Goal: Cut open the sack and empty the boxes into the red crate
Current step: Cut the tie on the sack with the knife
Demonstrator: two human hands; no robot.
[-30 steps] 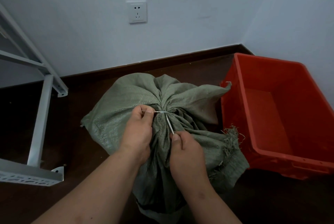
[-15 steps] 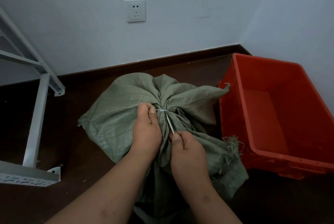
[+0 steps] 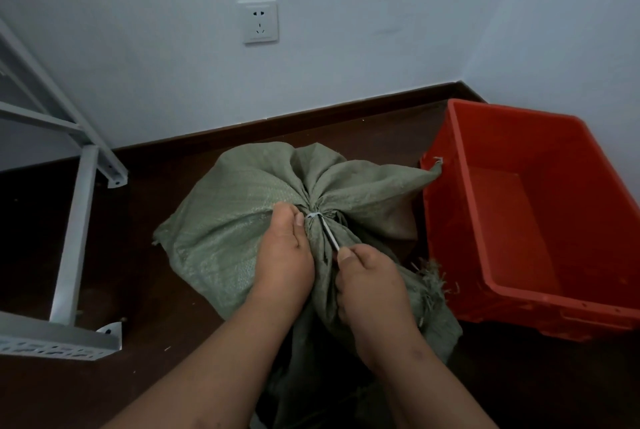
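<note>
A green woven sack (image 3: 235, 228) lies on the dark floor, its neck gathered and bound by a white zip tie (image 3: 317, 215). My left hand (image 3: 284, 252) grips the bunched neck just left of the tie. My right hand (image 3: 370, 283) pinches the free tail of the tie (image 3: 330, 236) between thumb and finger, below and right of the knot. The red crate (image 3: 450, 221) stands empty at the right, touching the sack's flap. No boxes show; the sack hides its contents.
A white metal shelf frame (image 3: 72, 248) lies on the floor at the left. White walls meet in a corner behind the crate, with a socket (image 3: 259, 21) on the back wall. A dark skirting board runs along the floor edge.
My left hand shifted slightly right and lower on the sack's neck, closing against the tie. My right hand keeps its hold on the tie's tail.
</note>
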